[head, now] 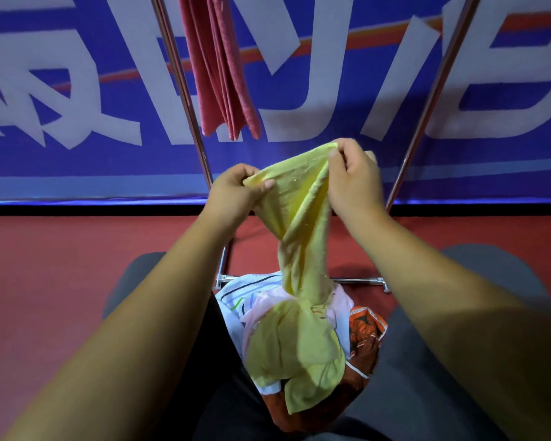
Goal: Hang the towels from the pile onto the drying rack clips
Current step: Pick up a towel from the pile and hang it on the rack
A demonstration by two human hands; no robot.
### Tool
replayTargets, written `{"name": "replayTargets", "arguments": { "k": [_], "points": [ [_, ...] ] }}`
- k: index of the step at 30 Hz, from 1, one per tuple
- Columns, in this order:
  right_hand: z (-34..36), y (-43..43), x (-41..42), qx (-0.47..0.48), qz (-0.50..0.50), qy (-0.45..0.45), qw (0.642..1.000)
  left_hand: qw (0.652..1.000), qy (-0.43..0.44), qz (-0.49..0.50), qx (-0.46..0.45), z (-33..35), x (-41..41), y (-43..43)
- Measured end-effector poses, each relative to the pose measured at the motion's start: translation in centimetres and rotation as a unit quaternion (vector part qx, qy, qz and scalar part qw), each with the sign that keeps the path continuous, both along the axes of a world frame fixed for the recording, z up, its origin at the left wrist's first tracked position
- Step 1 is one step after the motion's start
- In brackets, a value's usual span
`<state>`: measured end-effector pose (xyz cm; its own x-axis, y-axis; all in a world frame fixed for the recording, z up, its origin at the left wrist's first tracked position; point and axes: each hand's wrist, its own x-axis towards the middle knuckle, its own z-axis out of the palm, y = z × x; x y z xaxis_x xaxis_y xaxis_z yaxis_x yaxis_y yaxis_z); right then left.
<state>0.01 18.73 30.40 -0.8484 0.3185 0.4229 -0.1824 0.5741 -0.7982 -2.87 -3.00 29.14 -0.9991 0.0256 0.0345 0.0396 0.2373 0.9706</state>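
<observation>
Head view shows the left hand [233,190], fingers pinched on a top corner of the yellow towel [299,224], its tail reaching the pile [363,332] at 6 o'clock, and the right hand [353,179], fingers pinching the corner at 2 o'clock.

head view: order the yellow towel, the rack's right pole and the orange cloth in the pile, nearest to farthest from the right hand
1. yellow towel, pinched in the right hand.
2. right pole, just beyond the hand, to its right.
3. orange cloth, well below, at the towel's lower end.
</observation>
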Motion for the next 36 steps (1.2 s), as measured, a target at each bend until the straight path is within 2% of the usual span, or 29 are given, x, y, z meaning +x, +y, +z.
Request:
{"name": "replayTargets", "arguments": {
  "k": [7, 14, 21, 29, 36],
  "points": [
    [7.1, 0.8, -1.3, -0.079, -0.005, 0.035, 0.996, 0.992, 0.051, -0.021, 0.111, 8.9, -1.6, 0.2],
    [13.4, 0.5, -2.4, -0.18, 0.036, 0.05, 0.982, 0.985, 0.108, -0.013, 0.133, 15.8, -2.3, 0.0],
    [16.6, 0.1, -1.8, -0.155, 0.069, 0.076, 0.983, 0.979, 0.152, 0.012, 0.134, 20.3, -1.7, -0.3],
    [17.9, -0.4, -1.5, -0.107, 0.037, 0.083, 0.99, 0.978, 0.183, 0.031, 0.099, 21.5, -1.4, -1.4],
    [18.0, -0.9, -1.6, -0.159, 0.068, 0.024, 0.985, 0.982, 0.152, 0.049, 0.101, 20.7, -1.6, -2.3]
  ]
}}
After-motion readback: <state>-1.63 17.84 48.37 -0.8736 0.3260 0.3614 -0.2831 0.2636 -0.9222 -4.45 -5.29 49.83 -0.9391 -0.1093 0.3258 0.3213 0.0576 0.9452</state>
